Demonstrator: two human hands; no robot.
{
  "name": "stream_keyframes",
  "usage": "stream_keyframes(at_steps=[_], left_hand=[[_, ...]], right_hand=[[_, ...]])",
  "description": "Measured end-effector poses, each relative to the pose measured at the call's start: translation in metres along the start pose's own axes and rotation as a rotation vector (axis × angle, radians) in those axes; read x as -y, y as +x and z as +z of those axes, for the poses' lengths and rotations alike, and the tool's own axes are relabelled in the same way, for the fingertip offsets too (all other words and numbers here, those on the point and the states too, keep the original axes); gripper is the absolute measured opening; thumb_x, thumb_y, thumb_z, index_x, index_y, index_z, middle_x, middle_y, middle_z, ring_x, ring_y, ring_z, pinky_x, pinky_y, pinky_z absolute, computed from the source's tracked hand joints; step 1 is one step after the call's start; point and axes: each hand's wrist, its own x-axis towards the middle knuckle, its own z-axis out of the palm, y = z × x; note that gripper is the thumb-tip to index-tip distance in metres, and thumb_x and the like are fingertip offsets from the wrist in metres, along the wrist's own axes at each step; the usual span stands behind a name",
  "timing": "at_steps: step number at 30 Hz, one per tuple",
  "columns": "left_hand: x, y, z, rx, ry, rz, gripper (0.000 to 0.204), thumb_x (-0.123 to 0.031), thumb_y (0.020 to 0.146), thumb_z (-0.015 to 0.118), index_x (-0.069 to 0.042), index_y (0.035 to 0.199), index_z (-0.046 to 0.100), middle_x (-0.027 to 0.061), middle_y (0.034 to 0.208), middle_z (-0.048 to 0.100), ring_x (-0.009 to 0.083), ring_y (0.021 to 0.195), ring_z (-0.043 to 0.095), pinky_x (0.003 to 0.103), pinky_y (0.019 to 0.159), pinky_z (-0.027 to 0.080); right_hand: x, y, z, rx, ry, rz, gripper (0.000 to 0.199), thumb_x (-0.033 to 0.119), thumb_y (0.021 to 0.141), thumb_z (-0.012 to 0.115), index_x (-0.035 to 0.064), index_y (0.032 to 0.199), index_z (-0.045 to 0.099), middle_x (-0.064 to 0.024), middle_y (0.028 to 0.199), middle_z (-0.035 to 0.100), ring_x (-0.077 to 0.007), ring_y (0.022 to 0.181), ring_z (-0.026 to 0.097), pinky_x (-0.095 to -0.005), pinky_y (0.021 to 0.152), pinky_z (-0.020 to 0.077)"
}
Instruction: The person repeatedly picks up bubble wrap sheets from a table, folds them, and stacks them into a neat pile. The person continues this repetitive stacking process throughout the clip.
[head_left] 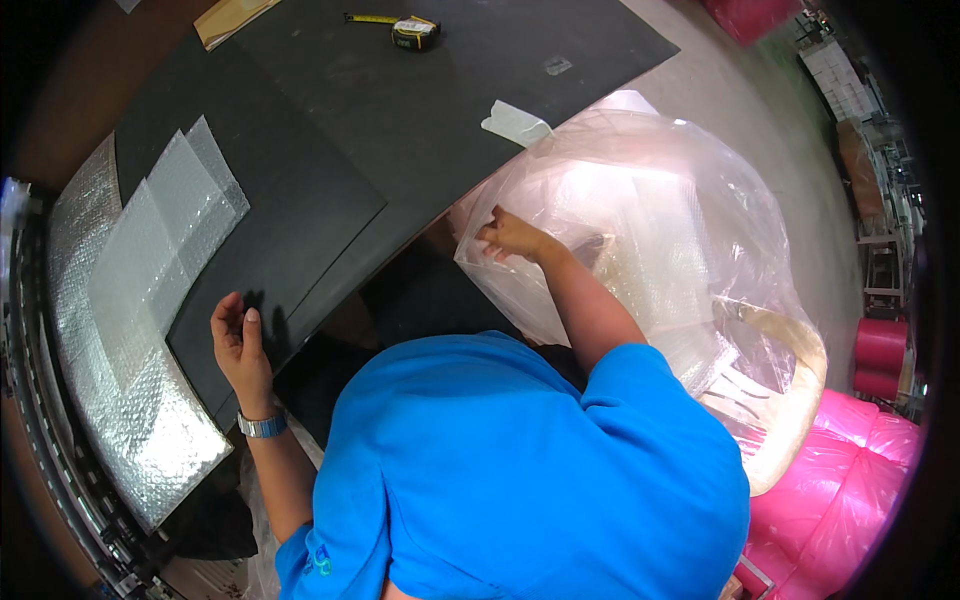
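My right hand (pixel 512 238) reaches out to the right and pinches the rim of a large clear plastic bag (pixel 680 220), which holds bubble-wrap pieces. The bag rests on a beige plastic chair (pixel 795 390) beside the table. My left hand (pixel 240 345), with a metal watch on its wrist, hovers at the near edge of a black sheet (pixel 300 200) on the table. Its fingers are loosely curled and nothing is in them. Several cut bubble-wrap sheets (pixel 150 260) lie just left of that hand.
A yellow-and-black tape measure (pixel 415 32) lies at the far side of the black sheet, with a cardboard piece (pixel 230 15) near it. A small clear scrap (pixel 515 122) sits by the sheet's edge. Pink bags (pixel 850 480) and red rolls (pixel 880 355) stand on the right.
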Motion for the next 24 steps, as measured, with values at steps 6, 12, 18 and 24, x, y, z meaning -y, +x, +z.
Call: stream_keyframes(at_steps=[6, 12, 18, 24], left_hand=[[0.002, -0.005, -0.003, -0.034, 0.089, 0.008, 0.028, -0.01, 0.08, 0.057, -0.004, 0.107, 0.052, 0.0068, 0.101, 0.055, 0.0145, 0.094, 0.052, 0.027, 0.082, 0.041], [0.0, -0.01, -0.001, -0.071, 0.028, 0.078, 0.028, -0.014, 0.078, 0.06, -0.002, 0.103, 0.054, 0.0067, 0.093, 0.057, 0.0151, 0.085, 0.053, 0.028, 0.077, 0.043], [0.009, -0.015, -0.009, -0.113, -0.178, 0.073, 0.023, -0.014, 0.08, 0.059, -0.002, 0.099, 0.055, 0.0063, 0.091, 0.058, 0.0135, 0.078, 0.055, 0.026, 0.071, 0.044], [0.001, -0.013, -0.013, -0.068, 0.001, 0.161, 0.017, -0.009, 0.084, 0.053, -0.002, 0.099, 0.053, 0.0027, 0.088, 0.057, 0.0088, 0.08, 0.053, 0.023, 0.073, 0.043]], right_hand=[[0.018, -0.025, -0.023, 0.342, -0.909, -0.21, 0.033, 0.033, 0.081, 0.054, 0.0024, 0.092, 0.061, -0.0113, 0.086, 0.061, -0.0187, 0.074, 0.057, -0.0334, 0.072, 0.0446], [0.157, -0.103, 0.006, 0.59, -0.018, -0.512, 0.041, 0.023, 0.079, 0.061, 0.002, 0.113, 0.05, -0.0114, 0.098, 0.057, -0.0175, 0.083, 0.057, -0.0295, 0.078, 0.0455], [0.265, -0.017, 0.08, 0.272, 0.005, -0.505, 0.063, 0.033, 0.078, 0.061, 0.0093, 0.129, 0.032, -0.0116, 0.11, 0.048, -0.0186, 0.092, 0.05, -0.0318, 0.077, 0.0438], [0.323, 0.084, 0.173, 0.128, -0.01, -0.361, 0.08, 0.047, 0.073, 0.062, 0.0092, 0.132, 0.023, -0.0157, 0.11, 0.046, -0.0245, 0.092, 0.048, -0.0367, 0.074, 0.0421]])
